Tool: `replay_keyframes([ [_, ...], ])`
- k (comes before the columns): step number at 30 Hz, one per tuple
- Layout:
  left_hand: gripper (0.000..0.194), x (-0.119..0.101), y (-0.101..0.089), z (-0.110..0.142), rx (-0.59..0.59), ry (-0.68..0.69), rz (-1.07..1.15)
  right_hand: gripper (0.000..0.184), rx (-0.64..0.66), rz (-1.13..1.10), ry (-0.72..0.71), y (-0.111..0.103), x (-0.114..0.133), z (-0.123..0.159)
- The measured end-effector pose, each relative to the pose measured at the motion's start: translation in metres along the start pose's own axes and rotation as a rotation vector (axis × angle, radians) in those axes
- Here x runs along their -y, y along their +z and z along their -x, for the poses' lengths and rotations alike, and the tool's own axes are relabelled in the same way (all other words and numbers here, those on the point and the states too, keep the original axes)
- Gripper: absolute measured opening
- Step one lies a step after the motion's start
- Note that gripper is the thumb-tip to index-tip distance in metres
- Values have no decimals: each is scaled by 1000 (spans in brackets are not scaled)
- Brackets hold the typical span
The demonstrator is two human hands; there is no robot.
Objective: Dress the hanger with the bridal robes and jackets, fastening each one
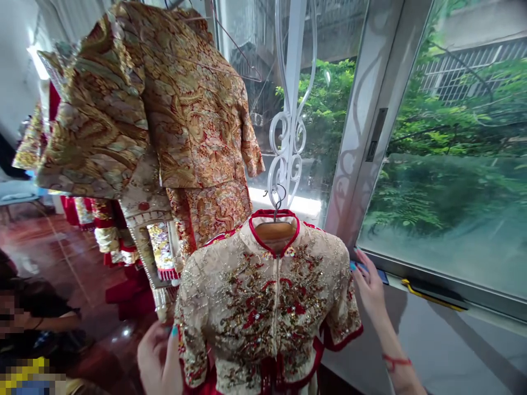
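A short-sleeved cream jacket (257,291), with red piping and gold and red beadwork, hangs in front of me on a wooden hanger (275,230) with a metal hook. My left hand (158,359) is by the sleeve on the left, thumb at the fabric and fingers loosely bent apart from it. On the other side, my right hand (370,285) is beside the right sleeve with fingers stretched out and thumb apart. It is close to the fabric; whether it touches is unclear. Both hands have blue-green nails, and a red cord (397,360) circles my right wrist.
Gold brocade garments (193,104) hang behind on the left. White scrolled metalwork (284,148) rises before the window (444,192). A yellow-and-black object (434,296) and a blue item (381,275) rest along the sill. Another person (37,318) is low at the left, above the reddish shiny floor (45,241).
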State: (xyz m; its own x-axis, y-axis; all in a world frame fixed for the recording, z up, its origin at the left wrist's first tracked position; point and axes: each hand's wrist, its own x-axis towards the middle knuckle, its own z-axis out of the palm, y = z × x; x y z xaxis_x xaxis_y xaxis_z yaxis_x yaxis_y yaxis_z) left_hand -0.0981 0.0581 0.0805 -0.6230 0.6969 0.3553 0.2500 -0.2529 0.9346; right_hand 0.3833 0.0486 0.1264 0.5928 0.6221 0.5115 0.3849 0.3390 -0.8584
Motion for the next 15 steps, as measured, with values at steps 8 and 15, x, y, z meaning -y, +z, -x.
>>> replay_keyframes([
  [8,45,-75,51,-35,-18,62,59,49,79,-140,-32,41,27,-69],
  [15,37,-72,38,8,-247,176,-74,62,197,-126,80,60,28,-103],
])
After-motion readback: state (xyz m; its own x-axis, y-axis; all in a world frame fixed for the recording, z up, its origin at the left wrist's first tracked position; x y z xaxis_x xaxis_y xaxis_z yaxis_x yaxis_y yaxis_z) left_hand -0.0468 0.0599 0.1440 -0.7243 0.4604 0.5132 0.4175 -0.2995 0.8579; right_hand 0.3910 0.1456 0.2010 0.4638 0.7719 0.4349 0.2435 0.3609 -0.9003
